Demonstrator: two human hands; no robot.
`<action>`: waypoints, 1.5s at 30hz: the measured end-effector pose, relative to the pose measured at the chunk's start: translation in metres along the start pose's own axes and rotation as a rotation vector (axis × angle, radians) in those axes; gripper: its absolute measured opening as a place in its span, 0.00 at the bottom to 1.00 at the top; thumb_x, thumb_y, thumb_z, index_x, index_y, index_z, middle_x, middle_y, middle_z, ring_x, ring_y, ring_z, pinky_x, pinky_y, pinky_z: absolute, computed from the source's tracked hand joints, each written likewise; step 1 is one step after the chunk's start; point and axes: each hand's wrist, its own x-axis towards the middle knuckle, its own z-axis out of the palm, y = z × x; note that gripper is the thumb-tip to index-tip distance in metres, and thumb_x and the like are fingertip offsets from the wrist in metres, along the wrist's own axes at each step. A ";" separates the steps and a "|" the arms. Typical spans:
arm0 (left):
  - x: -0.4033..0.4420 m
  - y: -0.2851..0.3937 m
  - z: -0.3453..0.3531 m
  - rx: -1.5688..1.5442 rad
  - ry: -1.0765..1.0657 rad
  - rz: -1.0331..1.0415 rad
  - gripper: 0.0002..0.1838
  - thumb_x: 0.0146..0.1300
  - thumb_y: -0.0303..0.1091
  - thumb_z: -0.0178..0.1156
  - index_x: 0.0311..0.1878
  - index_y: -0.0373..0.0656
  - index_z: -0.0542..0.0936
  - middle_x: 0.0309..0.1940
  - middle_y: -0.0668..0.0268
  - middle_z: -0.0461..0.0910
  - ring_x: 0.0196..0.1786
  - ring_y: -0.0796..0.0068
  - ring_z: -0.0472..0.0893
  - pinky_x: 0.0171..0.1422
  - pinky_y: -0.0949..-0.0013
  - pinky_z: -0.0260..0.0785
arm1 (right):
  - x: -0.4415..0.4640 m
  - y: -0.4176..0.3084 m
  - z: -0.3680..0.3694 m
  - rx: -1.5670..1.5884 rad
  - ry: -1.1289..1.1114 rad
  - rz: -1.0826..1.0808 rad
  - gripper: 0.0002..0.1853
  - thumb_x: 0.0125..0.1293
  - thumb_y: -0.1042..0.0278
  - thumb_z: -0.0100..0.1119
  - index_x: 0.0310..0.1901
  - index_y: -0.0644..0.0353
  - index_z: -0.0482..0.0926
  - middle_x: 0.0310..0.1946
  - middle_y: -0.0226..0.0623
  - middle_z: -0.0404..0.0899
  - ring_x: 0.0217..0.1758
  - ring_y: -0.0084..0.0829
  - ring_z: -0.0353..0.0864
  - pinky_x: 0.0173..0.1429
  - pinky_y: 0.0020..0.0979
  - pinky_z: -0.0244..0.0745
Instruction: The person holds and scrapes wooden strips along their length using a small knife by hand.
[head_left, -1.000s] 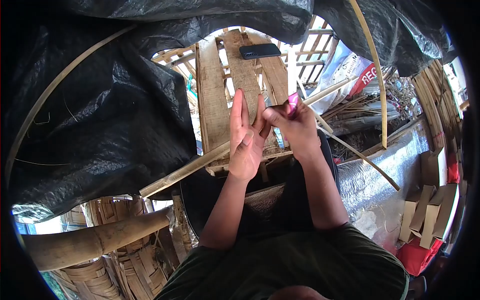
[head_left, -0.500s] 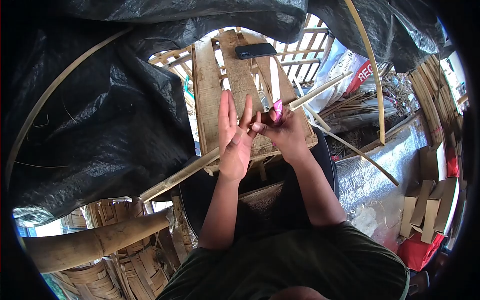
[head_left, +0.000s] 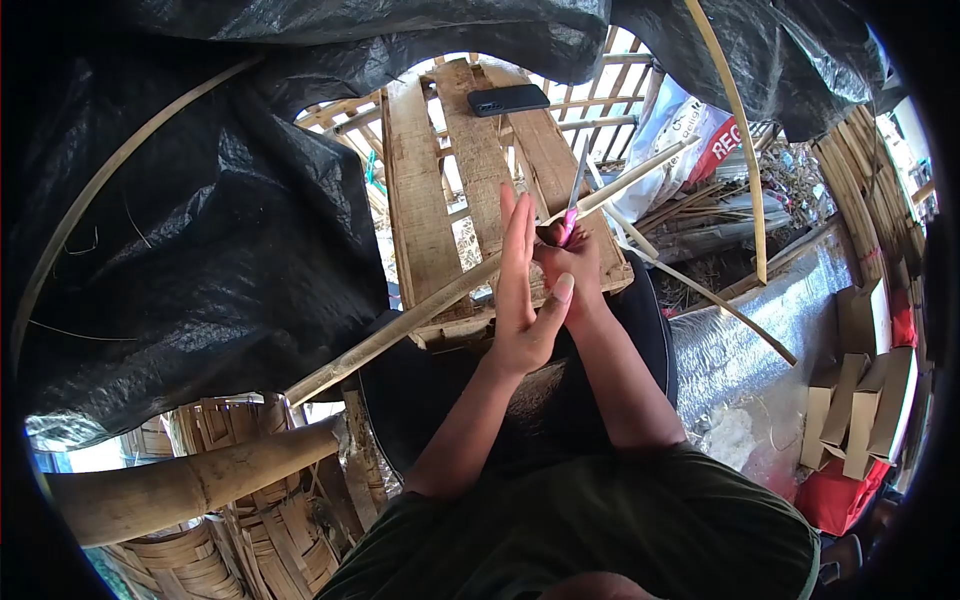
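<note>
My left hand is open, its fingers straight and held upright edge-on, with the thumb overlapping the right wrist in view. Beside it, my right hand is closed round the pink handle of a knife, whose narrow blade points up and away from me. A long split bamboo strip slants from the lower left, behind both hands, to the upper right. It crosses a wooden slatted bench in front of me. Whether either hand presses on the strip is hidden.
A black phone lies at the bench's far end. Black plastic sheeting hangs at left and above. A thick bamboo pole is lower left. Cardboard boxes and silvery foil sheeting are at right, near a thin bent strip.
My left hand has moved right and turned edge-on, next to the right hand. The knife has tilted rightward, its blade now seen more edge-on.
</note>
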 end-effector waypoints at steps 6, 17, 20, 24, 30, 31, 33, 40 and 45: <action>-0.006 -0.007 0.007 0.041 0.022 0.006 0.45 0.70 0.41 0.55 0.77 0.35 0.38 0.79 0.53 0.29 0.81 0.50 0.37 0.80 0.49 0.31 | 0.000 0.002 -0.004 -0.088 0.074 0.010 0.15 0.57 0.89 0.58 0.27 0.54 0.66 0.26 0.24 0.71 0.28 0.14 0.68 0.30 0.21 0.64; -0.010 -0.006 0.012 0.041 0.005 -0.004 0.43 0.70 0.39 0.54 0.77 0.37 0.40 0.79 0.54 0.30 0.81 0.52 0.39 0.80 0.49 0.32 | -0.003 -0.008 0.002 -0.179 0.172 0.060 0.12 0.57 0.86 0.55 0.27 0.55 0.67 0.26 0.25 0.71 0.27 0.16 0.68 0.30 0.23 0.65; -0.009 -0.003 0.013 0.023 0.003 -0.009 0.43 0.70 0.40 0.55 0.77 0.37 0.40 0.79 0.54 0.30 0.81 0.52 0.39 0.80 0.49 0.32 | -0.001 -0.007 -0.005 -0.145 0.210 0.115 0.11 0.57 0.85 0.54 0.28 0.55 0.67 0.27 0.26 0.72 0.27 0.17 0.68 0.30 0.24 0.66; -0.009 0.000 0.014 -0.013 -0.004 0.000 0.44 0.69 0.40 0.56 0.77 0.37 0.40 0.79 0.54 0.31 0.81 0.51 0.39 0.80 0.48 0.31 | -0.003 -0.018 0.000 -0.064 0.191 0.144 0.11 0.61 0.82 0.57 0.28 0.54 0.68 0.27 0.26 0.72 0.26 0.18 0.70 0.30 0.25 0.66; -0.011 0.022 0.026 -0.204 0.057 -0.116 0.44 0.67 0.31 0.58 0.77 0.37 0.41 0.79 0.54 0.33 0.79 0.50 0.49 0.74 0.49 0.57 | 0.020 -0.019 -0.037 -0.233 0.259 -0.056 0.14 0.61 0.80 0.63 0.27 0.53 0.68 0.27 0.33 0.78 0.26 0.24 0.78 0.33 0.27 0.76; -0.011 0.024 0.028 -0.120 0.043 -0.049 0.45 0.63 0.21 0.60 0.76 0.37 0.43 0.79 0.54 0.34 0.77 0.49 0.54 0.65 0.57 0.73 | 0.033 -0.024 -0.052 -0.187 0.375 -0.099 0.15 0.63 0.78 0.64 0.26 0.53 0.67 0.25 0.34 0.78 0.24 0.25 0.78 0.33 0.30 0.80; -0.007 0.025 0.021 0.074 0.075 -0.014 0.45 0.60 0.16 0.62 0.75 0.37 0.47 0.78 0.53 0.34 0.76 0.49 0.55 0.57 0.65 0.81 | 0.038 -0.048 -0.078 -0.280 0.371 -0.079 0.14 0.66 0.73 0.63 0.27 0.55 0.67 0.25 0.36 0.78 0.25 0.27 0.80 0.33 0.34 0.82; 0.024 -0.015 -0.045 0.896 -0.026 -0.162 0.36 0.67 0.33 0.60 0.76 0.50 0.56 0.78 0.55 0.48 0.78 0.50 0.50 0.63 0.45 0.71 | 0.022 -0.067 -0.136 -0.216 0.254 0.152 0.20 0.76 0.51 0.48 0.43 0.65 0.69 0.28 0.43 0.79 0.25 0.32 0.80 0.31 0.33 0.80; 0.012 -0.060 -0.065 1.436 -0.320 -0.434 0.36 0.64 0.58 0.57 0.73 0.56 0.64 0.77 0.60 0.52 0.80 0.58 0.44 0.74 0.25 0.34 | 0.013 -0.087 -0.129 -0.436 0.246 0.062 0.20 0.76 0.53 0.48 0.39 0.65 0.74 0.29 0.40 0.79 0.23 0.26 0.78 0.29 0.28 0.75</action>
